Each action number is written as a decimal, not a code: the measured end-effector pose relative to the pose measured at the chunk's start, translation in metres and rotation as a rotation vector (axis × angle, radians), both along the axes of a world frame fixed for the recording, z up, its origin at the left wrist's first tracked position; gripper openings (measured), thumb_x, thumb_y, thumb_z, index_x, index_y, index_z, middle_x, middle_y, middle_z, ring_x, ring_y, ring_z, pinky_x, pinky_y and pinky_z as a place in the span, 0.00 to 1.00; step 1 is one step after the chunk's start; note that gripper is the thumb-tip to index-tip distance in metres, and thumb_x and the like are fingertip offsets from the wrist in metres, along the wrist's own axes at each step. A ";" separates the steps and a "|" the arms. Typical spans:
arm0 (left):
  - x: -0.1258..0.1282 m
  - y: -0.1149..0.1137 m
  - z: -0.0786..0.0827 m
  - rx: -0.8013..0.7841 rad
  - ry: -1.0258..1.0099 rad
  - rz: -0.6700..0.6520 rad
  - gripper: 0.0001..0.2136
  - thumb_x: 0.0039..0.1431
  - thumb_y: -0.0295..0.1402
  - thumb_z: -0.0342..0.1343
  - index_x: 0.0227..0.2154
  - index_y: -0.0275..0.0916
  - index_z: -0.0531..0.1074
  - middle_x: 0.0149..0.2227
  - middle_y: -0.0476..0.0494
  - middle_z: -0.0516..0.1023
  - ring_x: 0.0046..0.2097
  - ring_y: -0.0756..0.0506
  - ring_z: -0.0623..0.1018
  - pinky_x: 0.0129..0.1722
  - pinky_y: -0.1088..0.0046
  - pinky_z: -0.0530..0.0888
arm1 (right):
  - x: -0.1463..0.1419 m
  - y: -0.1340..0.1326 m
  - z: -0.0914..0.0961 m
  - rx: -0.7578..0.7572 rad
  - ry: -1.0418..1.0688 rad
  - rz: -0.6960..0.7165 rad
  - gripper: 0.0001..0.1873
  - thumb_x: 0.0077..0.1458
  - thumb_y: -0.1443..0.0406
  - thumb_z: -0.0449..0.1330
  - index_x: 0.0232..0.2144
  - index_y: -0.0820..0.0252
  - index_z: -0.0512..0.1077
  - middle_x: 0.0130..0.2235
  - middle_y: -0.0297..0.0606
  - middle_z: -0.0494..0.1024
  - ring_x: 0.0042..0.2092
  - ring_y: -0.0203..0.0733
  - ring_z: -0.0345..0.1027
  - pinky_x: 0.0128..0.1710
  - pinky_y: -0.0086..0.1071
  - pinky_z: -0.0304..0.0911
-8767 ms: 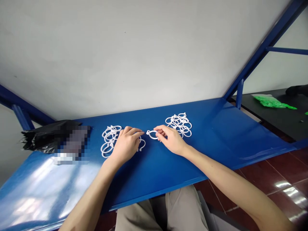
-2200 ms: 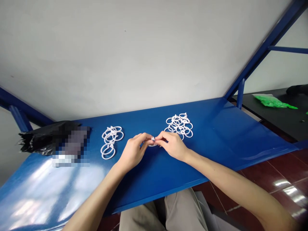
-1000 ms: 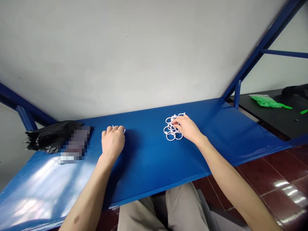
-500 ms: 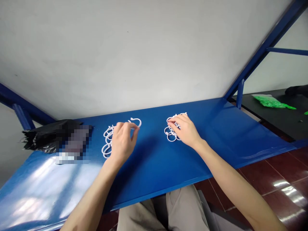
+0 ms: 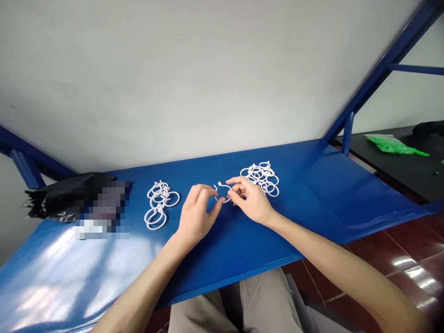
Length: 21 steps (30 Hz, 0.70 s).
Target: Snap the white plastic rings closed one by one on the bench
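Observation:
Both my hands meet over the middle of the blue table (image 5: pixel 312 194). A white plastic ring (image 5: pixel 222 188), still open at one side, is pinched between the fingertips of my left hand (image 5: pixel 197 215) and my right hand (image 5: pixel 250 200). A small group of white rings (image 5: pixel 158 203) lies to the left of my left hand. A bigger heap of white rings (image 5: pixel 262 175) lies just beyond my right hand.
A black plastic bag (image 5: pixel 65 196) with a blurred patch sits at the table's left end. Blue frame bars (image 5: pixel 374 69) rise at the right. Beyond them a dark table (image 5: pixel 398 164) carries green plastic (image 5: pixel 391 144). The wall is close behind.
My left hand lifted an open ring from the left group and carried it to the centre. My right hand left the right heap and came over to pinch the same ring.

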<state>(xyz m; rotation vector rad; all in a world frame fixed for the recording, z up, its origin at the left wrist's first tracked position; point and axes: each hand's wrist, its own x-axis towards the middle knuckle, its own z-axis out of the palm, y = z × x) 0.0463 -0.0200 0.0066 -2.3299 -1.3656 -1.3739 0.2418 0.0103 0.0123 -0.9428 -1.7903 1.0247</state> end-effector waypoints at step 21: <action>-0.003 -0.002 -0.010 -0.559 -0.402 -0.078 0.10 0.65 0.41 0.55 0.33 0.42 0.76 0.38 0.45 0.85 0.42 0.43 0.84 0.43 0.68 0.77 | -0.003 -0.008 -0.011 0.346 -0.154 0.103 0.08 0.68 0.67 0.56 0.43 0.55 0.75 0.41 0.37 0.83 0.44 0.42 0.77 0.45 0.36 0.72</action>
